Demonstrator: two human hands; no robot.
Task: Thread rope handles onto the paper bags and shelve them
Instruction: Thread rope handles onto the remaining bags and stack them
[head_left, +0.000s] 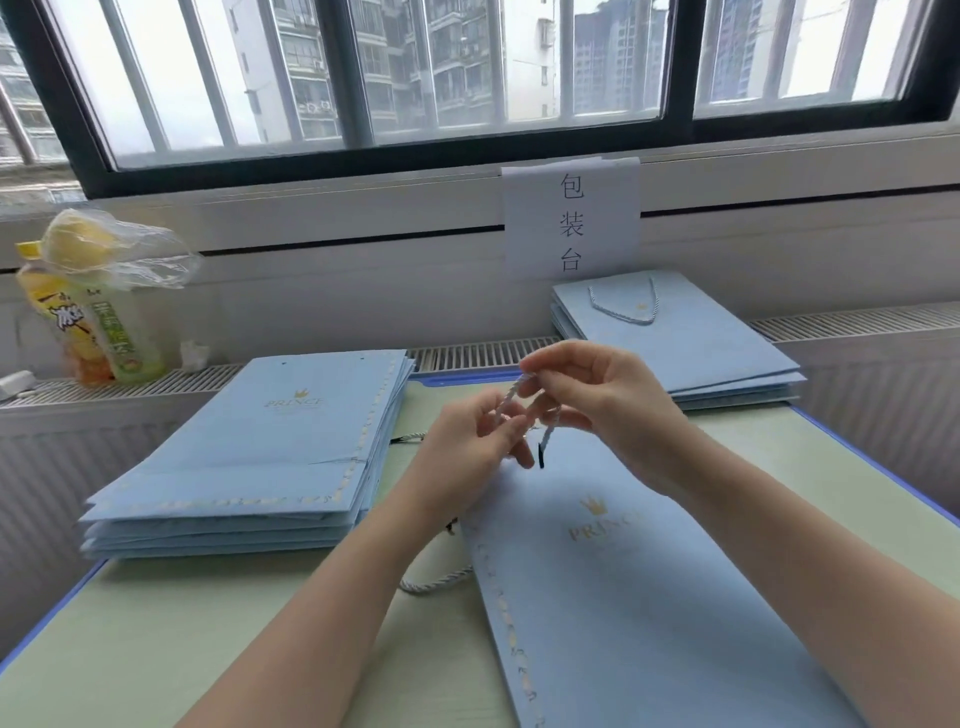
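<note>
The rope handle (511, 402) is held above the top edge of a flat blue paper bag (623, 582) lying on the green table (182, 639). The right hand (597, 395) pinches the upper part of the rope between thumb and forefinger; the left hand (478, 441) pinches it lower down, fingers curled around it. The rope's dark tip (541, 457) hangs free just over the bag. It cannot be told whether the rope already passes through a hole.

A second rope (436, 582) shows at the bag's left edge, partly under the left forearm.

To the left lies a stack of bags without handles (249, 452); behind, near the window sill, a stack of bags with handles (685, 338).

Probable faults from here:
- The tip may miss the hole or fray, because it dangles unsupported.
- Pulling hard may tear the paper at the hole.
- The forearm resting on the bag may crease it or drag the second rope out.
</note>
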